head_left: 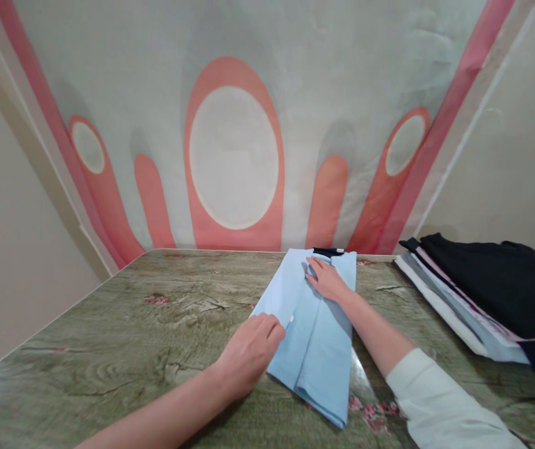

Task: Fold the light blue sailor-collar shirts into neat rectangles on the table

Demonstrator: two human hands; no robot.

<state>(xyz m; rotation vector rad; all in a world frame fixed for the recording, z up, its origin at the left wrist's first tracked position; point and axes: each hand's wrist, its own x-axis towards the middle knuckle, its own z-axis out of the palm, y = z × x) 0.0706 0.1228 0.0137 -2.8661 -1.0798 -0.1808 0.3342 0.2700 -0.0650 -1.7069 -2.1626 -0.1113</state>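
Observation:
A light blue shirt (pixel 328 368), folded into a long narrow shape, lies on the wood-patterned table. A small white button shows on it, and a black strip with a white tag (pixel 328 252) is at its far end. My right hand (pixel 326 279) rests on the shirt's upper part, palm down with the fingers spread. At the shirt's left edge, my left hand (pixel 255 346) is closed with curled fingers, gripping the cloth there. Its fingertips are partly hidden behind the knuckles.
A stack of folded clothes (pixel 496 280) lies at the right, black on top with white, grey and pink layers below. The table (pixel 108 330) meets a wall (pixel 365 75) at the back, which bears a pink and white printed covering.

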